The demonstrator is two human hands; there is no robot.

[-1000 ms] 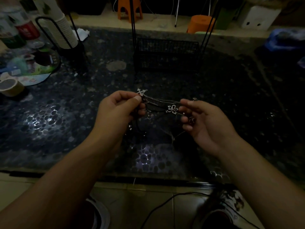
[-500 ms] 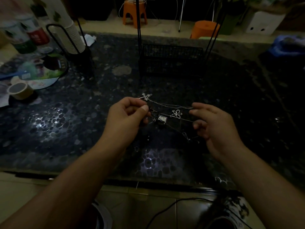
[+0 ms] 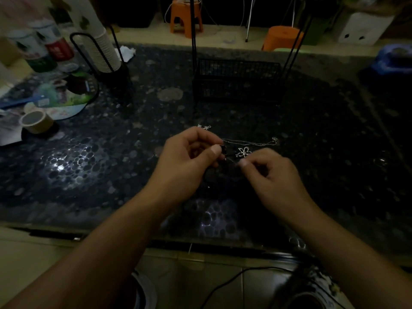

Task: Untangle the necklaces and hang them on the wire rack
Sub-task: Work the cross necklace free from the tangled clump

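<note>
A tangle of thin silver necklaces [image 3: 249, 143] stretches between my hands over the dark pebbled table [image 3: 89, 166]. A silver flower pendant [image 3: 243, 152] hangs in the middle. A small cross pendant [image 3: 204, 127] peeks out above my left hand. My left hand [image 3: 189, 159] pinches a dark bit of the tangle between thumb and fingers. My right hand [image 3: 270, 172] pinches a chain just below the flower pendant. The black wire rack [image 3: 237, 82] stands at the back of the table, its two tall posts rising out of view.
At the back left stands a black cup holder with stacked paper cups [image 3: 100, 50]. Bottles [image 3: 44, 50], a round printed fan [image 3: 55, 97] and a tape roll [image 3: 35, 121] lie at the left. A blue object [image 3: 394, 59] sits at the far right. Orange stools [image 3: 185, 16] stand beyond the table.
My right hand has moved left, closer to my left hand, and its fingers have closed to pinch the chain below the flower pendant. The stretched chains have slackened.
</note>
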